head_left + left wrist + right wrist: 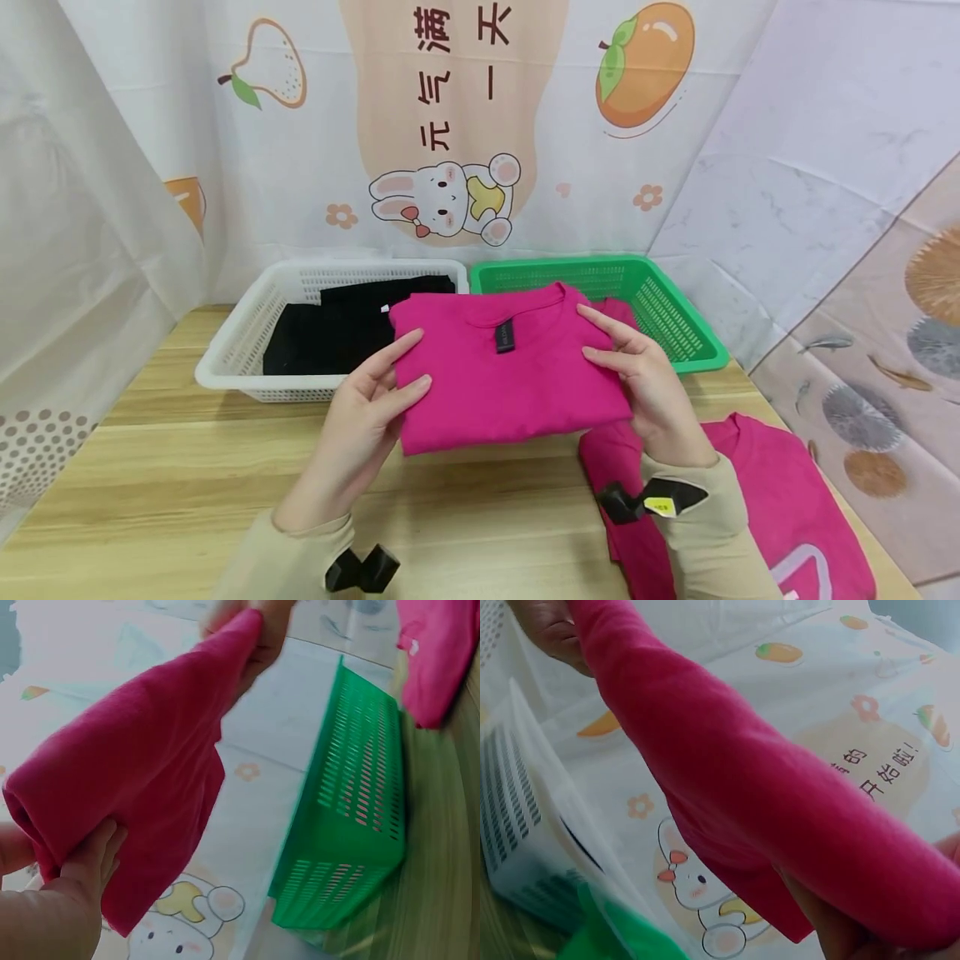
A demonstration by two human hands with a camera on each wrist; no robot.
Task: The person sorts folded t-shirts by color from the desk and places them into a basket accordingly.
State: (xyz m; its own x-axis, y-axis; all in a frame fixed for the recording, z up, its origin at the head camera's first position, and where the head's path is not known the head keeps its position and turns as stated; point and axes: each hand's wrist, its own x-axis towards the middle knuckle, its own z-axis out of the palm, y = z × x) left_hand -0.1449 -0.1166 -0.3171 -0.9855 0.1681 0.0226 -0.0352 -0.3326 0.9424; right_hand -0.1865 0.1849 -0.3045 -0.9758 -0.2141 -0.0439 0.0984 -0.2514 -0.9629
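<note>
A folded magenta T-shirt (517, 383) with a dark neck label hangs level above the table, in front of the two baskets. My left hand (372, 392) grips its left edge, thumb and fingers on either side of the cloth. On the opposite edge my right hand (651, 379) pinches the shirt the same way. The left wrist view shows the thick folded edge of the T-shirt (142, 750) between both hands. From the right wrist, the fold of the T-shirt (727, 772) slants across the picture, with fingers tucked beneath it.
A white basket (225, 367) with black folded clothing (330, 333) stands at the back left. Beside it, a green basket (675, 321) holds magenta cloth (618, 310), partly hidden by the raised shirt. Another magenta T-shirt (795, 492) lies on the wooden table (150, 475) at right, under my right forearm.
</note>
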